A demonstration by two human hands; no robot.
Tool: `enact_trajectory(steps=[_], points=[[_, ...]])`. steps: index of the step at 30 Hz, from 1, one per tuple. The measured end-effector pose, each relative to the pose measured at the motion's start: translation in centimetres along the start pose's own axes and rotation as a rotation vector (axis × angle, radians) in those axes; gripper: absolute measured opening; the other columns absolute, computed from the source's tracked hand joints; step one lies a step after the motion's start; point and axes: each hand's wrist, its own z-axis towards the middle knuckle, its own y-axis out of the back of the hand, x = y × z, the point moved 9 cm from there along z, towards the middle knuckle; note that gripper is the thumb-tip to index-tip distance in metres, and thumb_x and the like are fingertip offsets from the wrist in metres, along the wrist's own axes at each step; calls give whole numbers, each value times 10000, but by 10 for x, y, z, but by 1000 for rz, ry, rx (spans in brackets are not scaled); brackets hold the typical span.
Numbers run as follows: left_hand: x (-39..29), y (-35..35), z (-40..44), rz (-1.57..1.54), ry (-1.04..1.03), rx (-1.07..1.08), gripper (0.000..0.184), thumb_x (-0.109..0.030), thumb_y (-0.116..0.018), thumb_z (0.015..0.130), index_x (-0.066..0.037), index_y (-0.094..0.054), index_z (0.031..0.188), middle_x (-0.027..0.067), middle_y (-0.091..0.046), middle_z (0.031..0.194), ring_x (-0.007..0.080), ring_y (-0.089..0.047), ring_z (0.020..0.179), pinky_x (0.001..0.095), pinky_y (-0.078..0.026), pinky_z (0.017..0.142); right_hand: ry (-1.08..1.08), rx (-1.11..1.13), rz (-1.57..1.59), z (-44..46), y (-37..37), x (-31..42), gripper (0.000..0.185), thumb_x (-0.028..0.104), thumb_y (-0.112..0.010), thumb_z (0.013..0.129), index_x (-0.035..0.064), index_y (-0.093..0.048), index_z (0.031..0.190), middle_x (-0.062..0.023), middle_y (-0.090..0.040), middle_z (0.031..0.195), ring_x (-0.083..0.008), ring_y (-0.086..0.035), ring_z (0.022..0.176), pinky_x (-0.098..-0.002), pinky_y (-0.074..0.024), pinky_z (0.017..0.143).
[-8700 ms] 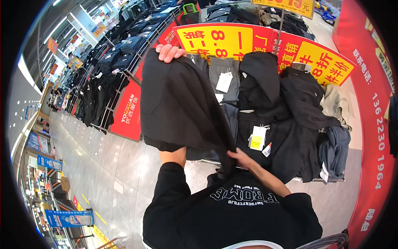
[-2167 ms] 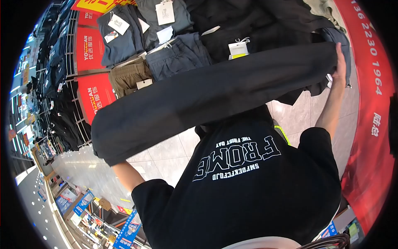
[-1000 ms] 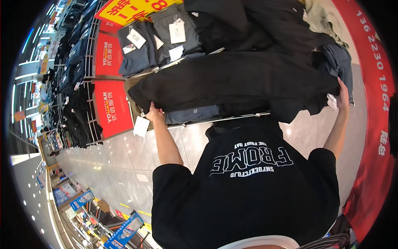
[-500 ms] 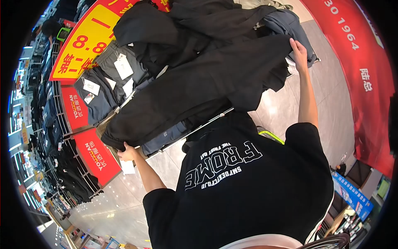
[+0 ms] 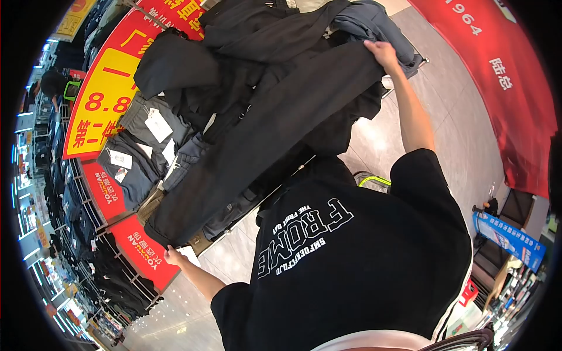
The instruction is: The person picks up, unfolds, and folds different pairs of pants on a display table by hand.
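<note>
A long pair of black trousers point(image 5: 263, 131) is stretched diagonally over the clothing table. My left hand point(image 5: 173, 255) pinches its lower left end near the table's front corner. At the upper right end, my right hand point(image 5: 383, 55) is closed on the cloth. More black fabric hangs below the stretched part, near my shirt. A white tag point(image 5: 188, 255) shows beside my left hand. Behind the trousers lies a heap of black clothes point(image 5: 181, 64). Folded dark grey trousers point(image 5: 136, 158) with white tags point(image 5: 158, 124) are at the left.
Red and yellow sale signs point(image 5: 96, 105) edge the table's far left side. A metal rail point(image 5: 237, 219) runs along its front. A red banner point(image 5: 497, 76) stands at the right above the tiled floor point(image 5: 451, 111). Racks of dark clothes point(image 5: 76, 205) line the left.
The black trousers are now drawn straighter and narrower between my hands. My left hand has moved down, and my right hand has shifted left in view. The whole view has also shifted.
</note>
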Motion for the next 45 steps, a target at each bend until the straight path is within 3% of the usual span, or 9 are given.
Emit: enact_trajectory(steps=[2, 5, 12, 18, 22, 25, 28, 37, 45], points=[[39, -16, 12, -54, 225, 91, 228, -107, -662, 842, -33, -578, 1040, 90, -587, 752, 163, -526, 596, 343, -393, 535, -9, -9, -187, 1, -18, -38, 518, 532, -678, 784, 14, -703, 800, -164, -660, 724, -273, -649, 703, -386, -486, 700], [61, -30, 10, -180, 301, 107, 176, -77, -640, 841, -38, -589, 1005, 101, -600, 789, 175, -521, 590, 286, -395, 464, -73, 15, -288, -10, -24, -54, 534, 546, -679, 776, 14, -707, 821, -163, -667, 738, -284, -653, 714, -387, -486, 711], [8, -14, 14, -273, -120, -41, 267, -5, -651, 818, 6, -557, 1068, 112, -613, 864, 166, -530, 613, 304, -410, 454, 110, -82, 202, -8, -4, -12, 467, 444, -661, 848, -2, -625, 715, -13, -525, 606, -96, -462, 607, -288, -404, 580], [24, -35, -26, -129, 157, 276, 371, 46, -577, 794, -6, -524, 1158, 132, -596, 858, 198, -576, 696, 333, -491, 558, 62, -145, 25, 16, 18, -30, 533, 518, -617, 858, -8, -683, 800, -40, -602, 667, -122, -542, 682, -301, -447, 661], [52, -51, 40, -21, -357, 120, 365, 28, -540, 684, 104, -591, 1037, 239, -648, 1017, 314, -640, 905, 381, -499, 857, -187, 113, 42, 17, -21, -83, 682, 599, -592, 845, -54, -685, 1019, -99, -671, 941, -167, -613, 866, -312, -476, 822], [-65, -53, -56, -93, -708, 149, 382, -36, -607, 722, 85, -575, 1083, 213, -653, 1034, 302, -630, 940, 381, -477, 868, -184, 387, 104, 0, -44, -69, 603, 511, -611, 873, -55, -653, 1077, -86, -663, 991, -149, -603, 924, -276, -462, 848], [-94, -55, -67, 23, -656, 46, 471, -219, -758, 765, 56, -575, 1101, 176, -648, 1035, 307, -613, 928, 372, -460, 880, -256, 477, 207, -1, -57, -86, 540, 438, -607, 899, -15, -581, 1192, -70, -640, 1119, -150, -592, 1027, -272, -446, 892], [-102, -73, -39, -308, -423, 362, 138, -88, -671, 855, 3, -607, 937, 47, -623, 896, 127, -545, 810, 272, -449, 757, -429, 728, 391, -38, -57, -52, 517, 403, -623, 890, 33, -545, 1243, -47, -615, 1192, -155, -570, 1097, -298, -442, 910], [-163, -47, -29, -437, -432, 172, 96, -70, -671, 853, -2, -604, 843, 25, -623, 796, 87, -546, 723, 240, -442, 672, -353, 692, 363, -23, -46, -42, 458, 377, -621, 900, 36, -576, 1203, -49, -638, 1150, -156, -596, 1058, -291, -446, 927]])
